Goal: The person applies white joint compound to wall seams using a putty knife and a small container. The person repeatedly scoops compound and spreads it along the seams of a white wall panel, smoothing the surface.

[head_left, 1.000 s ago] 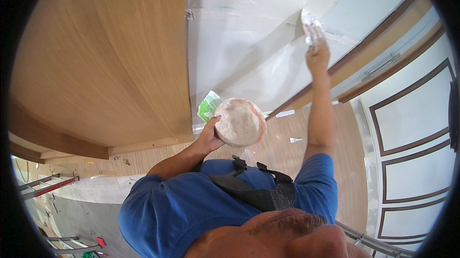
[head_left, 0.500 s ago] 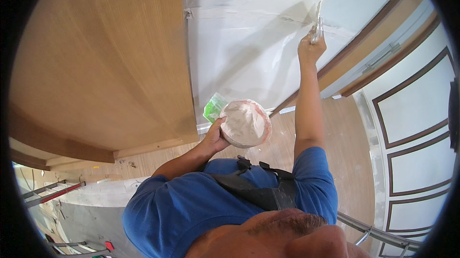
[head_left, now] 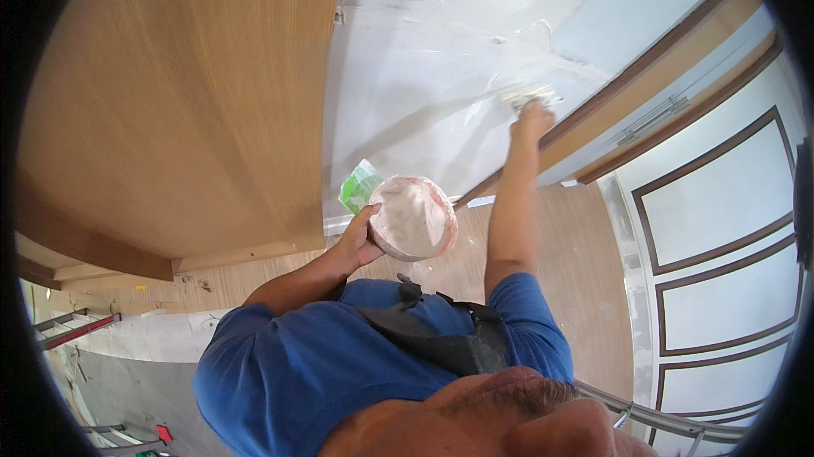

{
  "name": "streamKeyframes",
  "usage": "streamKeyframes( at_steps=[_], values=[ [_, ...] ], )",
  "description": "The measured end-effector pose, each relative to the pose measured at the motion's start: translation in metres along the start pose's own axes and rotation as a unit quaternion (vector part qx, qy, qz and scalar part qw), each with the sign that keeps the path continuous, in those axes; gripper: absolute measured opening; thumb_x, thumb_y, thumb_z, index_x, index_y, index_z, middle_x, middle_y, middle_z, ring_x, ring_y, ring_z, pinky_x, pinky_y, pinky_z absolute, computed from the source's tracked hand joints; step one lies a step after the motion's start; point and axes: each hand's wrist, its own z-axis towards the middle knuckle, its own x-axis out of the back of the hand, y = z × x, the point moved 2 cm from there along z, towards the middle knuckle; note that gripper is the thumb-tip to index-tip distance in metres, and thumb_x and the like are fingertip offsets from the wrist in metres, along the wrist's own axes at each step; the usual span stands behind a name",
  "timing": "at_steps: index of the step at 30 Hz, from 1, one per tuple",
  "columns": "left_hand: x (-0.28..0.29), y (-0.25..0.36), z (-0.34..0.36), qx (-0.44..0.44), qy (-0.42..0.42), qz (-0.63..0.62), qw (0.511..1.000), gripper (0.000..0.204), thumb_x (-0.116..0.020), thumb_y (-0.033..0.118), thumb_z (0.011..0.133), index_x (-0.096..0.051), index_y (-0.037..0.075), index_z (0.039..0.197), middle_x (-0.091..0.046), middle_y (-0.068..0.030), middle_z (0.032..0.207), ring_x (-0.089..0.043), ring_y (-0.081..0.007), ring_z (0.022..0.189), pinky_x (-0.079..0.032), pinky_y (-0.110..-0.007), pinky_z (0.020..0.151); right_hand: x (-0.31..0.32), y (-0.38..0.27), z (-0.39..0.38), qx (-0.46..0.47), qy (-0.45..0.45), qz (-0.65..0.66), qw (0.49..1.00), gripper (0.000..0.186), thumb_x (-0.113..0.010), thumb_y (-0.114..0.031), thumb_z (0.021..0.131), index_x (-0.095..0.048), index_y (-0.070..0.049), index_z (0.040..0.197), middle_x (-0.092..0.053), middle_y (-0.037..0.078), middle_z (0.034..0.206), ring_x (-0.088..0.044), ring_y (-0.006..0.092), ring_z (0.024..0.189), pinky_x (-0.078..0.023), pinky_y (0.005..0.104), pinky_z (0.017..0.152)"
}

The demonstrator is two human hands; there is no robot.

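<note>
My left hand [head_left: 361,236] grips the rim of a round bowl of pinkish-white putty [head_left: 413,217], thumb over the edge, in front of my chest. Behind the bowl, beside that hand, a green and white plastic piece [head_left: 360,187] sticks out; how it is held is hidden. My outstretched right hand [head_left: 534,121] is closed on a putty knife [head_left: 531,97], somewhat blurred, its blade at the white wall [head_left: 407,92]. Fresh putty streaks and a wavy raised ridge mark the wall above the knife.
A large wooden panel [head_left: 178,101] stands close on my left. A brown-trimmed wooden frame [head_left: 644,58] borders the wall on the right, with white panelled doors [head_left: 721,220] beyond it. Ladders [head_left: 76,328] stand at the lower left. Below me is a wood-look floor [head_left: 585,270].
My right hand has moved down and slightly left along the wall with the putty knife, whose blade has turned from upright to sideways. The bowl stays in my left hand.
</note>
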Motion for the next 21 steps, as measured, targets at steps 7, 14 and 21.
streamKeyframes(
  at_steps=[7, 14, 21],
  values=[
    [0.0, 0.002, -0.012, -0.013, -0.005, 0.007, 1.0, 0.061, -0.057, 0.032, 0.095, -0.04, 0.006, 0.147, -0.049, -0.0146, 0.146, -0.046, -0.032, 0.136, -0.033, -0.053, 0.116, -0.011, -0.191, 0.006, -0.109, -0.041, 0.267, 0.957, 0.014, -0.059, 0.002, 0.084, -0.06, 0.008, 0.097, -0.063, 0.01, 0.089, -0.058, 0.0188, 0.073, -0.047, 0.0358, 0.063],
    [0.003, 0.003, -0.008, -0.018, 0.002, 0.028, 0.999, 0.061, -0.055, 0.034, 0.096, -0.038, 0.006, 0.148, -0.048, -0.0144, 0.147, -0.047, -0.0308, 0.136, -0.033, -0.053, 0.116, -0.025, -0.293, -0.06, 0.142, -0.111, 0.1, 0.979, 0.017, -0.06, -0.003, 0.087, -0.065, 0.011, 0.095, -0.068, 0.015, 0.083, -0.062, 0.021, 0.07, -0.049, 0.0358, 0.068],
    [0.003, 0.006, -0.008, 0.007, -0.036, 0.029, 0.999, 0.067, -0.06, 0.036, 0.093, -0.038, 0.006, 0.148, -0.047, -0.0144, 0.148, -0.046, -0.031, 0.137, -0.032, -0.053, 0.117, -0.044, -0.316, -0.137, 0.305, -0.193, -0.045, 0.931, 0.018, -0.061, -0.007, 0.087, -0.068, 0.004, 0.098, -0.066, 0.026, 0.078, -0.067, 0.0396, 0.073, -0.052, 0.0418, 0.069]
  ],
)
